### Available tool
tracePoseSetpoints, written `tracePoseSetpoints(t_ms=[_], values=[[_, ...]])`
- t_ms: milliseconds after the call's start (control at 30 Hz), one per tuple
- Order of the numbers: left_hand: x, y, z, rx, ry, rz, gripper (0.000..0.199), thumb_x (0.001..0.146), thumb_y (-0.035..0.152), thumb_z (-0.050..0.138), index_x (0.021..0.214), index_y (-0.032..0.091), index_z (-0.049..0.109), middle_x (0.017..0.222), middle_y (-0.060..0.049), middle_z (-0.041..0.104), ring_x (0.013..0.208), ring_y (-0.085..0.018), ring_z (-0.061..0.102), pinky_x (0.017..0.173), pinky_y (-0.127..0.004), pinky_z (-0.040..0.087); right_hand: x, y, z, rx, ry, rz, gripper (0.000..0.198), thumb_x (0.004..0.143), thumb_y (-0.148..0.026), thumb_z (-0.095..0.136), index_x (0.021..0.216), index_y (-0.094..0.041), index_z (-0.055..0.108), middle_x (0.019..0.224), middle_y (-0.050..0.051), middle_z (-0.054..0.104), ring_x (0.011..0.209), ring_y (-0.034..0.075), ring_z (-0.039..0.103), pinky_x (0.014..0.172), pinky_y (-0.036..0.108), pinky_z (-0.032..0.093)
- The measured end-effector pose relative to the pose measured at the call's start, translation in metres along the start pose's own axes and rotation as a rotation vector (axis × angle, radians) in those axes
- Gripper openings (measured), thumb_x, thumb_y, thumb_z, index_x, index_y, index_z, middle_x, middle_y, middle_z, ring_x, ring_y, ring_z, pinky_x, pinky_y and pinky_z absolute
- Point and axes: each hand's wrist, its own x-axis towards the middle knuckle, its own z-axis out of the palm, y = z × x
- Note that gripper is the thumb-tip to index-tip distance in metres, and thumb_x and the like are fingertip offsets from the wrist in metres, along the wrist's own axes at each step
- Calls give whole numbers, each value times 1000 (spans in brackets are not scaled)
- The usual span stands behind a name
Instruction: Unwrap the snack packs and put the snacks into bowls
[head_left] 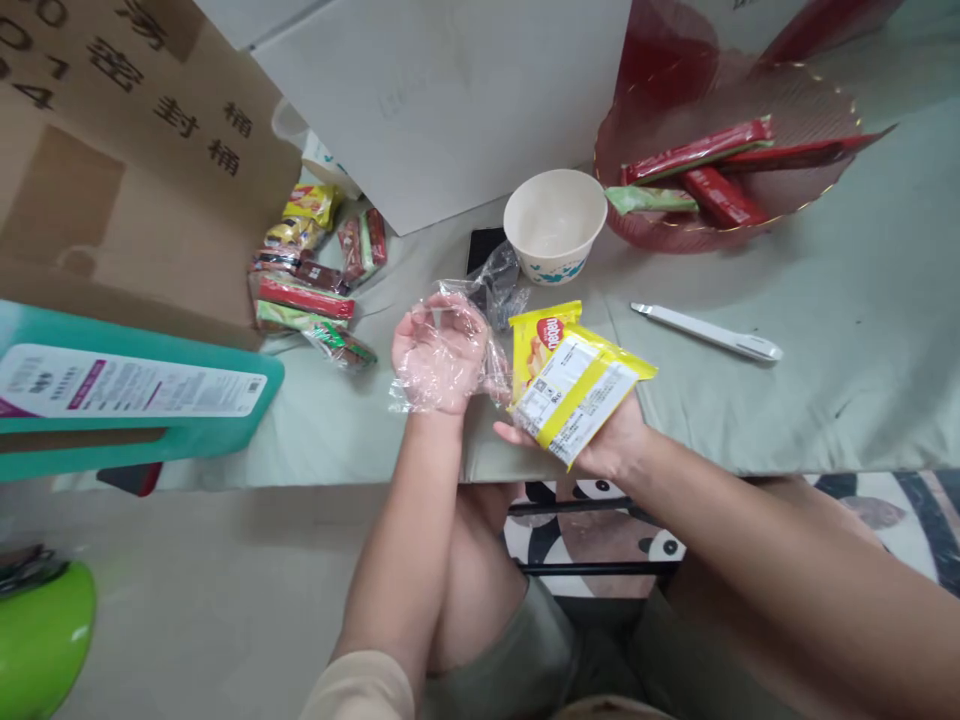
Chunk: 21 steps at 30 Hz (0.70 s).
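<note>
My left hand [461, 350] is palm up above the near part of the table, its fingers curled. Clear crumpled plastic film [431, 375] covers the palm and fingers and reaches the wrist. Two yellow snack packets lie in my right hand [621, 440], held from below. The upper packet [581, 400] shows a white printed label; the other packet [534, 340], with a red logo, is partly hidden beneath it. Most of the right fingers are hidden under the packets. Just beyond the hands are a white paper bowl [559, 225] and more crumpled clear plastic [501, 285].
Several wrapped snacks [304, 295] lie at left by a cardboard box [150, 180] and a teal jug [255, 385]. A white utility knife [705, 330] lies at right, below a pink glass bowl [652, 235] of snack sticks. A dark phone [484, 245] sits near the white box [450, 100].
</note>
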Motion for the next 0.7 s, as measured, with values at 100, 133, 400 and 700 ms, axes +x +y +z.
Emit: tracePoseSetpoints(t_ms=[100,133,400,700], values=[[5,9,-6,27,62,81,39,80,46,65,61,23,40,82,-5,65,103,-21,64,84,-35,56,0,-12,-1,-70,16,-75,52,84,-61,58,125,-29,64,126,7,74,114,31,69,89,58,60],[7,13,-9,35,82,117,37,80,46,65,62,24,42,83,-5,65,103,-22,64,83,-35,56,-1,-16,0,-94,17,-93,54,84,-61,57,128,-30,63,128,7,73,116,31,68,90,59,60],[13,28,-29,-74,47,224,34,75,38,76,65,24,47,83,-1,66,98,-15,63,82,-27,52,-5,-30,3,-144,40,-149,51,81,-61,59,121,-30,64,126,8,71,118,33,67,82,55,62],[17,16,-28,-132,-58,159,34,77,35,70,65,24,41,81,-1,58,109,-18,54,91,-36,42,-34,-58,17,-272,277,-455,61,76,-71,56,121,-29,66,125,10,70,107,33,69,65,41,61]])
